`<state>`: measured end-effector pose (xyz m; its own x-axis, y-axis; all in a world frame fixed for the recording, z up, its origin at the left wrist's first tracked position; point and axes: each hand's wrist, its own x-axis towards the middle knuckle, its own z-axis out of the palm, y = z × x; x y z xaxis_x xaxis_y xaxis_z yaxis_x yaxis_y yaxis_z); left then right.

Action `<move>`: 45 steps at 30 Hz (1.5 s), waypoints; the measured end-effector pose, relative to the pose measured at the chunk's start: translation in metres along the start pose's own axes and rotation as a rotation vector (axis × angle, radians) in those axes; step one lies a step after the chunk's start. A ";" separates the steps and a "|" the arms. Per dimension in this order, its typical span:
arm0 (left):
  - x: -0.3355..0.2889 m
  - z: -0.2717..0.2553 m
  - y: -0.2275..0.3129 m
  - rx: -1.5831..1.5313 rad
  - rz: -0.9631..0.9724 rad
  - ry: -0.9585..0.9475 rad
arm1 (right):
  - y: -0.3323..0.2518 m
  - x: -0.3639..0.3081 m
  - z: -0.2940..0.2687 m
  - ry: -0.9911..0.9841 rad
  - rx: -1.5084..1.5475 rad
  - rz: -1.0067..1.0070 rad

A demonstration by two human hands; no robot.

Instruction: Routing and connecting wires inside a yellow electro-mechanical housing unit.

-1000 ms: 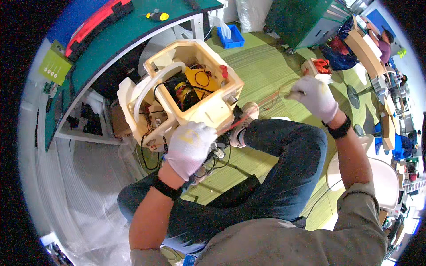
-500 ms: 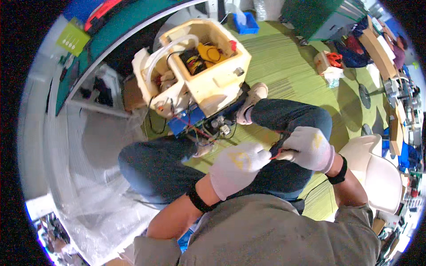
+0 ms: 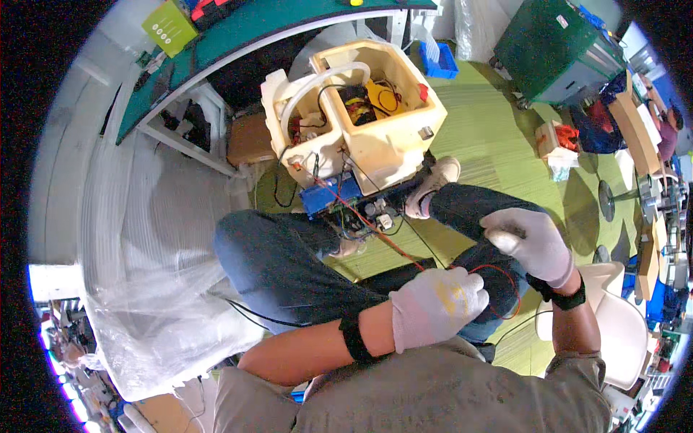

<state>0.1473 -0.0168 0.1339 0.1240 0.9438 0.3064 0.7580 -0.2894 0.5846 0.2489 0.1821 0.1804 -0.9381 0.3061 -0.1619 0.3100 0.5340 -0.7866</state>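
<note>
My left hand (image 3: 442, 307), in a white knit glove, is closed on a thin red wire (image 3: 390, 243) above my lap. The wire runs from the cream plastic housing (image 3: 390, 162) to this hand, then loops out beyond it over my right thigh. My right hand (image 3: 530, 244), gloved too, is raised apart above my right knee. Its fingers are curled against the thumb; what they pinch, if anything, is hidden. On the housing's near side are a blue box-shaped part (image 3: 330, 195) and a cluster of small parts with wires (image 3: 374, 214). A yellow piece (image 3: 382, 97) lies inside its compartment.
A green-topped bench (image 3: 267, 30) stands behind the housing, with wrapped plastic sheeting (image 3: 162, 245) along the left. A blue bin (image 3: 439, 60) and green cabinet (image 3: 552, 54) are at the back. To the right are a white chair (image 3: 613, 325) and a small box with orange contents (image 3: 556, 144).
My hands, close together before, are now apart: the right has lifted away and the left has come nearer my body. The red wire now shows stretched from the housing. The whole view has shifted.
</note>
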 end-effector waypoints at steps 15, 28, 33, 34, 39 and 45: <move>0.005 -0.035 0.016 -0.016 0.174 0.227 | -0.029 0.046 0.030 -0.380 -0.038 -0.778; 0.025 -0.063 0.059 0.120 0.298 0.139 | -0.018 -0.026 -0.008 -0.413 0.187 -0.454; 0.026 -0.088 0.075 0.201 0.117 0.091 | -0.032 -0.068 -0.036 -0.381 0.124 -0.413; 0.027 -0.089 0.079 0.201 0.098 0.095 | -0.036 -0.079 -0.043 -0.379 0.144 -0.456; 0.025 -0.077 0.102 0.133 0.109 0.029 | -0.045 -0.137 -0.082 -0.307 0.053 -0.511; 0.033 -0.057 0.149 -0.026 0.295 -0.075 | -0.026 -0.220 -0.120 -0.130 0.181 -0.673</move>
<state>0.2280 -0.0376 0.2738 0.3842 0.8273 0.4098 0.6654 -0.5558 0.4983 0.4659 0.1953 0.3076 -0.9312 -0.1470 0.3337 -0.3639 0.4317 -0.8254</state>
